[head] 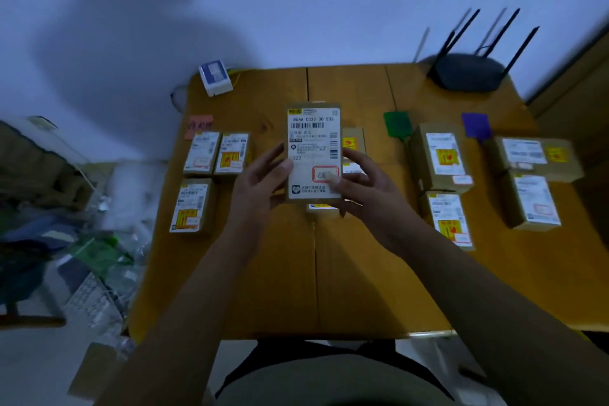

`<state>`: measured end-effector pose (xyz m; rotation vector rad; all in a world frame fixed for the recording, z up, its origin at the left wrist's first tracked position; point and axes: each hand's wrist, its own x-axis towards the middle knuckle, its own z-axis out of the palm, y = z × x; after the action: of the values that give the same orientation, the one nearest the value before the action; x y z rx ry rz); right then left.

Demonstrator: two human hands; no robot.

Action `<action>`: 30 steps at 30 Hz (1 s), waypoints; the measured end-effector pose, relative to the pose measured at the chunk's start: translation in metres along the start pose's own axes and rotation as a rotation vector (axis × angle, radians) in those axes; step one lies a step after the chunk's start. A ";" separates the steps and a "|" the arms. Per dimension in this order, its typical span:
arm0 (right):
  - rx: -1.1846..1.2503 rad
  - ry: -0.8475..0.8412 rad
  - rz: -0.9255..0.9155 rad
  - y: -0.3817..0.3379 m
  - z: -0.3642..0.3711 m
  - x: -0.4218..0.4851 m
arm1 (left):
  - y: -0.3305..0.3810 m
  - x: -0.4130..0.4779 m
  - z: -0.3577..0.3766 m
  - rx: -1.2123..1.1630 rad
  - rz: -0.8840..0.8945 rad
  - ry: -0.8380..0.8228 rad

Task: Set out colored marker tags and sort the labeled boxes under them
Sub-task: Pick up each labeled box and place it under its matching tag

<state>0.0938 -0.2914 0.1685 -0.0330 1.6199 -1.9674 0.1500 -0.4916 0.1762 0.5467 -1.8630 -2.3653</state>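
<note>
Gripping a box from both sides above the middle of the worktop: left hand with fingers curled round the left edge, right hand on the right edge, thumb laid over the label's red stamp. Label facing up, barcode end toward the wall. Beneath it, partly hidden, 2 other boxes lying on the worktop. At far left, a pink tag with 3 boxes just below it. Right of centre, a green tag with 2 boxes below. Farther right, a purple tag, with 2 further boxes under it. At the back, a router on the right, a small white carton at the left corner.
</note>
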 end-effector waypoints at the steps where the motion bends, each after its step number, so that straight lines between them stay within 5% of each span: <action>1: -0.002 -0.005 -0.001 -0.005 -0.006 -0.003 | 0.003 -0.002 0.009 -0.004 0.003 0.008; 15: -0.082 0.027 -0.002 -0.045 -0.123 -0.029 | -0.006 -0.009 0.133 0.098 -0.006 0.040; 20: -0.166 0.169 0.020 -0.041 -0.163 -0.050 | -0.033 -0.002 0.175 0.207 -0.018 0.044; 30: -0.118 0.599 0.092 -0.008 -0.235 -0.109 | -0.110 -0.002 0.266 0.264 -0.227 -0.242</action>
<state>0.0931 -0.0326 0.1508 0.6288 2.0564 -1.9111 0.0821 -0.2171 0.1239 0.5392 -2.3594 -2.4310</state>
